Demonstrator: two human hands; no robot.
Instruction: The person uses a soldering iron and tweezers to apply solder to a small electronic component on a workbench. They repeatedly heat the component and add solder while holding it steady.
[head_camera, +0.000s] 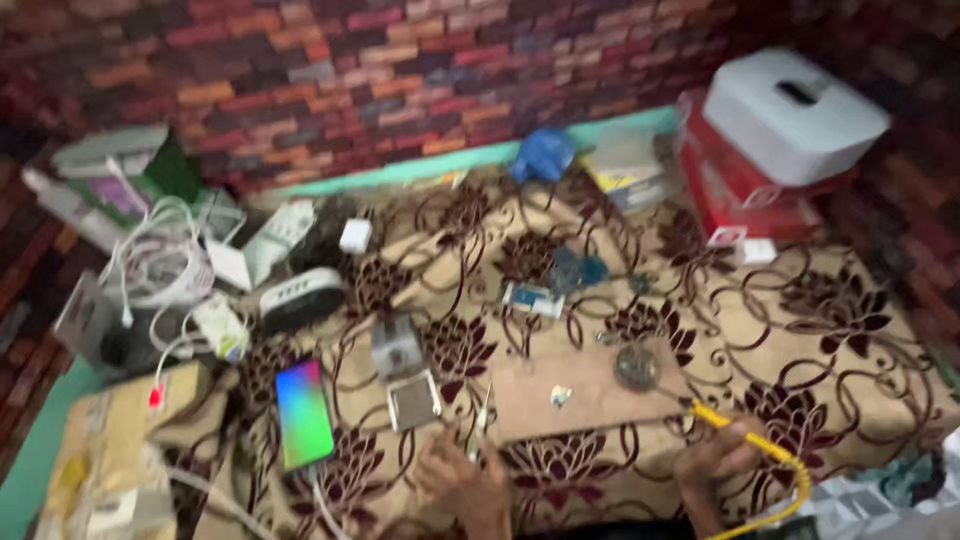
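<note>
Head view: cloth (860, 400) with a beige ground and dark red flowers covers the work surface; the whole picture is blurred.
Left hand: the left hand (462, 482) sits at the lower middle edge, fingers closed together on a thin pale tool (482, 420) that points up toward the board.
Right hand: the right hand (722, 455) is at the lower right, fingers wrapped shut around a yellow-handled tool (722, 422); its yellow cord (790, 490) loops down to the bottom edge.
Board: a flat tan board (590, 395) lies between the two hands, just above them, on the cloth.
Small part: a tiny pale piece (560, 396) rests near the middle of the board; too blurred to tell what it is.
Round tin: a small round grey holder (637, 366) stands at the board's right end, just above the yellow tool's tip.
Phone: a phone (304, 413) with a lit rainbow screen lies left of the left hand, a white cable running from its lower end.
Square part: a small grey square piece (413, 400) lies between the phone and the board.
Far right: a white box-shaped device (793, 112) sits on top of red boxes (735, 190).
Far left: a tangle of white cables (160, 262) and chargers lies near a cardboard box (110, 450).
Back: a brick-pattern wall (400, 70) runs behind, with a blue crumpled object (543, 155) at its foot.
</note>
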